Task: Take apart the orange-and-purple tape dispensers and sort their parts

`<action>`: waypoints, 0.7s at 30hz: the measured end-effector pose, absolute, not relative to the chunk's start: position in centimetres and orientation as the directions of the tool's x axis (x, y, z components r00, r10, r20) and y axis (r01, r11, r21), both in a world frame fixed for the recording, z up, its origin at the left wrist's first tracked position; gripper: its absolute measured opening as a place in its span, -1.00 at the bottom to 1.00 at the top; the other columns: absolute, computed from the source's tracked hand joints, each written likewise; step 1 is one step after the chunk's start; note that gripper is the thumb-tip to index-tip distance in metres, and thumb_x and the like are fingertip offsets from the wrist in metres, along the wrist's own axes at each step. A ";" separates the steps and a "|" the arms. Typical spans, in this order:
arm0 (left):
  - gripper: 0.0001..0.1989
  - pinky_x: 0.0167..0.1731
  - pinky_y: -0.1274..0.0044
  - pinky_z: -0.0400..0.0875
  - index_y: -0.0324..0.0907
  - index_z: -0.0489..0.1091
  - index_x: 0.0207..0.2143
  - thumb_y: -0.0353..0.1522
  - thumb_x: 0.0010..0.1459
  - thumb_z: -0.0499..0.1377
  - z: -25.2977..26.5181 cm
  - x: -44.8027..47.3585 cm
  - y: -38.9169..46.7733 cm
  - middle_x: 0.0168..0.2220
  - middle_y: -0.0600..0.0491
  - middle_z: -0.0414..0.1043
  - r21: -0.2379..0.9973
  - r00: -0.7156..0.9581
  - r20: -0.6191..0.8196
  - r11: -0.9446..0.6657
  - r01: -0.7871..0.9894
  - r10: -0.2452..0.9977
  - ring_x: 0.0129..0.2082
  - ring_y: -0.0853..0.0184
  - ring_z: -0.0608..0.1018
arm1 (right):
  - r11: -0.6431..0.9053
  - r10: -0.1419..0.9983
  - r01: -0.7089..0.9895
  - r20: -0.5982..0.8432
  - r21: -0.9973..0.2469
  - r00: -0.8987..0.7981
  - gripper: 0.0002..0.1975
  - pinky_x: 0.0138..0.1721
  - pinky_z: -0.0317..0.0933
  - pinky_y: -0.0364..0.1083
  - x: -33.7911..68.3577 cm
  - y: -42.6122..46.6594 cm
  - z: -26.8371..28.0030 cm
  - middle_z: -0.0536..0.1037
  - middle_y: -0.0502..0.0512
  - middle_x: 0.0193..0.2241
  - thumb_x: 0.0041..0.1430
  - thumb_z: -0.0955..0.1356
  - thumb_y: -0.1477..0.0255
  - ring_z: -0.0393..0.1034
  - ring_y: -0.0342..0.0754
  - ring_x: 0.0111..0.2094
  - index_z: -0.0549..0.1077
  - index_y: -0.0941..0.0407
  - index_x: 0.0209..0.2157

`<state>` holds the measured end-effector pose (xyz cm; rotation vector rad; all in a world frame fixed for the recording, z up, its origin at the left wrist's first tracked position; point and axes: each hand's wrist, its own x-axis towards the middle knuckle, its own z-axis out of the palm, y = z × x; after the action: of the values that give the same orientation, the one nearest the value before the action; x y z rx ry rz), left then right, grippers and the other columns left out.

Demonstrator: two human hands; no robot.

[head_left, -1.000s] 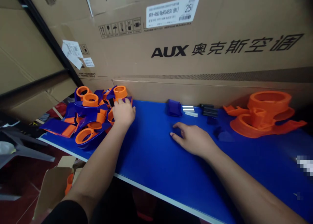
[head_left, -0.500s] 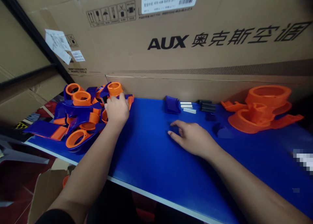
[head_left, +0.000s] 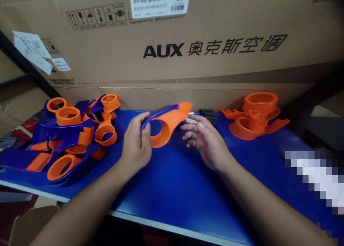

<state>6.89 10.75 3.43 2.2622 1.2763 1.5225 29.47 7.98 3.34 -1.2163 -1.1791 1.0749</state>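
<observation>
- The cardboard box (head_left: 188,70) is standing behind the blue table (head_left: 172,181).
- The pile of dispensers (head_left: 72,131) is lying at the table's left.
- The left hand (head_left: 137,144) is gripping the orange-and-blue tape dispenser (head_left: 168,126) above the table.
- The right hand (head_left: 205,140) is hovering open just beside it.

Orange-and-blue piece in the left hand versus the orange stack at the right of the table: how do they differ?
The held piece is lifted off the blue table, gripped by the left hand; the orange stack rests on the table, untouched. The held piece has a blue strip along its top edge; the stack looks all orange. The held piece is single; the stack is several parts piled together. Both have orange ring shapes.
</observation>
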 end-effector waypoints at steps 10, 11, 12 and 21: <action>-0.54 0.14 0.22 0.45 -0.07 0.12 0.29 -0.33 0.37 0.02 -1.6 9.9 8.9 0.15 -0.17 0.34 0.544 0.284 0.692 -0.738 0.398 0.663 0.17 0.15 0.45 | -0.061 0.983 -0.110 -0.079 -0.992 0.168 -0.36 -0.27 0.43 0.00 28.7 7.6 4.1 0.59 0.22 0.01 0.37 0.02 -0.09 0.55 0.11 -0.10 0.24 -0.02 0.24; -0.54 0.10 0.23 0.47 -0.06 0.11 0.29 -0.34 0.37 0.01 -1.8 9.9 9.0 0.13 -0.17 0.35 0.556 0.286 0.682 -0.731 0.394 0.673 0.15 0.16 0.47 | -0.091 0.982 -0.127 -0.110 -0.988 0.152 -0.34 -0.25 0.43 0.00 28.8 7.7 4.1 0.59 0.21 0.00 0.37 0.01 -0.10 0.55 0.12 -0.09 0.26 -0.01 0.23; -0.54 0.06 0.24 0.50 -0.06 0.10 0.29 -0.34 0.37 0.00 -1.9 9.9 9.0 0.11 -0.16 0.38 0.569 0.290 0.669 -0.723 0.392 0.684 0.11 0.17 0.50 | -0.113 0.982 -0.140 -0.131 -0.984 0.133 -0.33 -0.23 0.43 0.01 28.8 7.7 4.1 0.60 0.20 -0.01 0.37 0.00 -0.10 0.55 0.12 -0.08 0.29 0.00 0.22; -0.52 0.08 0.21 0.46 -0.11 0.04 0.28 -0.30 0.37 0.06 -1.8 9.9 8.4 0.14 -0.20 0.33 0.651 0.436 0.567 -0.704 0.282 0.699 0.10 0.15 0.49 | 0.065 0.941 -0.209 -0.010 -0.976 0.337 -0.51 -0.19 0.41 -0.01 28.8 7.8 4.0 0.62 0.15 -0.17 0.27 0.14 0.00 0.53 0.11 -0.16 0.41 0.07 -0.11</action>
<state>9.87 8.35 -1.81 2.2275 0.8262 1.1967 28.81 7.84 4.02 -1.1726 -0.8150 1.0317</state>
